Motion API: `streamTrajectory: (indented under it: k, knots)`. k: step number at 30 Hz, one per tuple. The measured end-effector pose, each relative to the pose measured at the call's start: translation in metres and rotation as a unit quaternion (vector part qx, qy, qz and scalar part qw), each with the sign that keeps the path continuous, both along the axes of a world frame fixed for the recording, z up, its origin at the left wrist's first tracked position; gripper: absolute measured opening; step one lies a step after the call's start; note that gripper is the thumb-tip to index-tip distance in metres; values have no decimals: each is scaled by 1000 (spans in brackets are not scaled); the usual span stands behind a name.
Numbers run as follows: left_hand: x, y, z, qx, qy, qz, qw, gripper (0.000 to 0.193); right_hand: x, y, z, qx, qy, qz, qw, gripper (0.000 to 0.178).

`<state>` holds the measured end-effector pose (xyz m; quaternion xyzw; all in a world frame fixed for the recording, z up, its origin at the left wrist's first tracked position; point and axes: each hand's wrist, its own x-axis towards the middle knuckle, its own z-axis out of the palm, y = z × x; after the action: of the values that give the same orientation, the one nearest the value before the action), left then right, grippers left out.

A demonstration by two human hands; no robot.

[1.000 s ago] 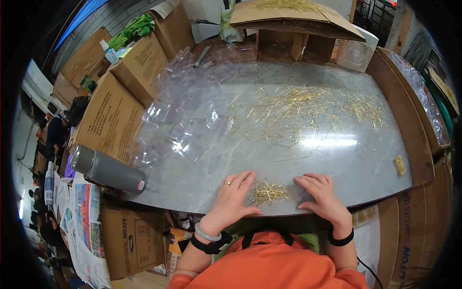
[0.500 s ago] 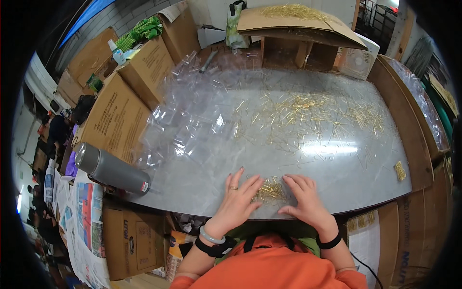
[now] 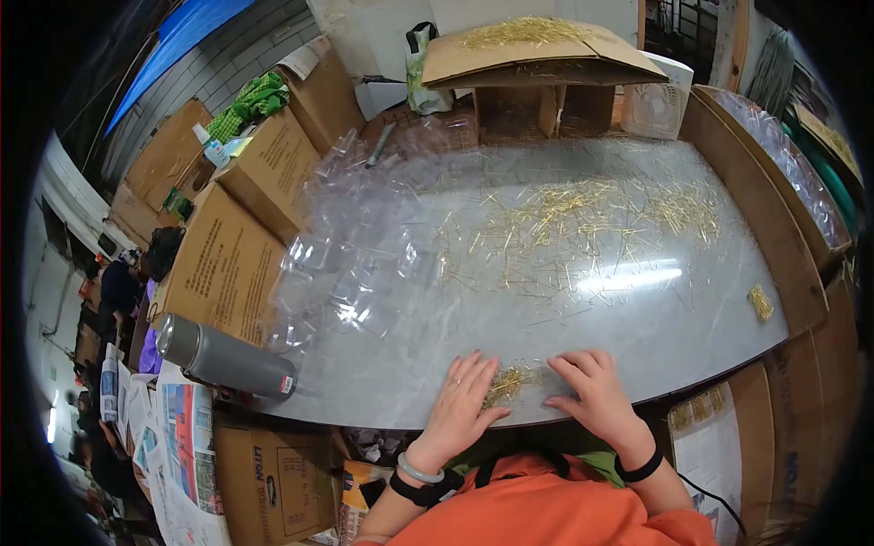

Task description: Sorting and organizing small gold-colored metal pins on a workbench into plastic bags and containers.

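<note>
At the table's near edge sits a small heap of thin gold wire pins [image 3: 508, 384], between my two hands. My left hand [image 3: 460, 400] lies against the heap's left side with its fingers stretched out. On the other side, my right hand [image 3: 596, 393] is a little apart from the heap, its fingers loosely bent and spread, with nothing visible in it. Farther back, many more gold wire pins [image 3: 583, 214] are strewn over the grey table [image 3: 401, 355]. A separate small bunch of pins [image 3: 759, 304] rests near the right edge.
Clear plastic packaging [image 3: 360, 246] covers the table's left part. A grey flask [image 3: 223, 359] lies tilted at the left edge, beside cardboard boxes [image 3: 223, 278]. At the back stand a cardboard shelf topped with pins [image 3: 537, 64] and a white fan [image 3: 657, 105]. A cardboard wall [image 3: 760, 205] borders the right.
The whole view has shifted and tilted slightly. My left hand's fingers have drawn closer together beside the heap; my right hand's fingers have bent a little and moved slightly away from it.
</note>
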<state>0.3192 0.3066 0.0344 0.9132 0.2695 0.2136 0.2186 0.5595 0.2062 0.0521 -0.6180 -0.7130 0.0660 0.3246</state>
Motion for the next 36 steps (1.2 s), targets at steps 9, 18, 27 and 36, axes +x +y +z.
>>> streamTrajectory:
  k: [9,18,27,36]
  knots:
    - [27,10,-4,-40,-29,-82,995,72,-5,15,-25,7,87,18,996,42]
    - [1,14,15,-36,-6,-10,999,94,-9,30,-1,-26,-25,129,991,60]
    - [15,8,5,14,-8,74,997,69,-19,27,-27,-6,65,9,998,56]
    - [-4,6,3,-122,-68,53,989,81,-29,15,5,-7,-42,11,999,84]
